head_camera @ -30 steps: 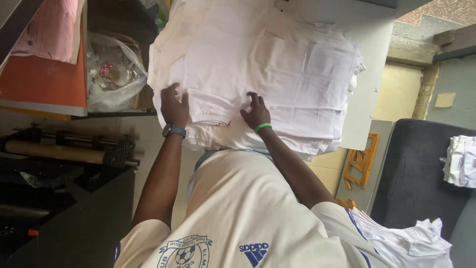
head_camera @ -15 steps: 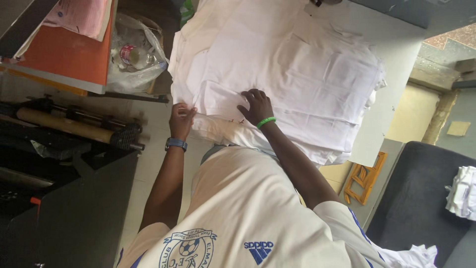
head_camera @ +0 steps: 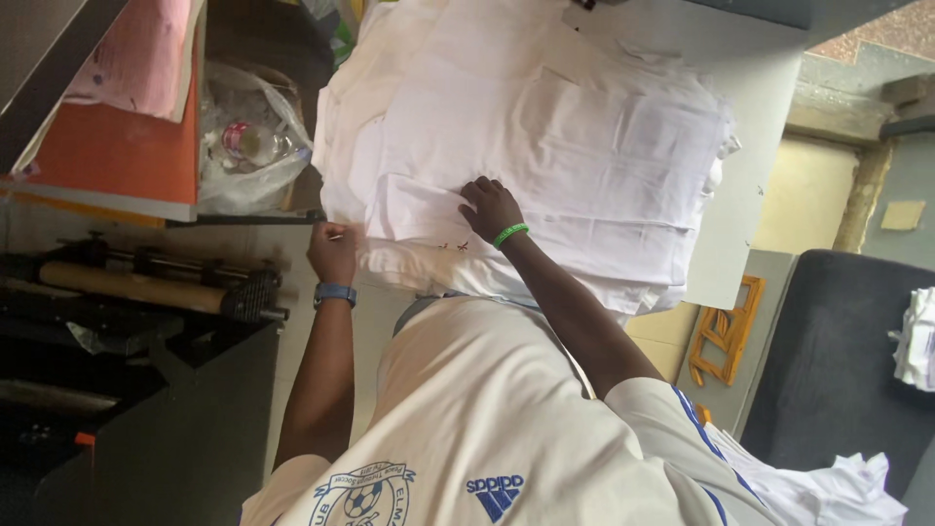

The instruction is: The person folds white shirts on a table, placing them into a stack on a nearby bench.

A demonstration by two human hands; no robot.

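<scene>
Left hand [head_camera: 333,251] is curling into a loose pinch, arm extending straight forward; right hand [head_camera: 490,206] is pressing flat, fingers spread, forearm angling inward.

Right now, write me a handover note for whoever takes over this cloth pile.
Left hand: closed, pinching the near left edge of the stack of white cloths.
Right hand: open, palm down, pressing flat on top of the stack.
Things: the stack lies on the pale table, its near edge hanging over the front. A plastic bag sits to the left.
Done: the top cloth lies spread and mostly smooth.
Left: the pinched edge is not yet laid flat, and the near layers look uneven, so they probably want squaring up.
</scene>
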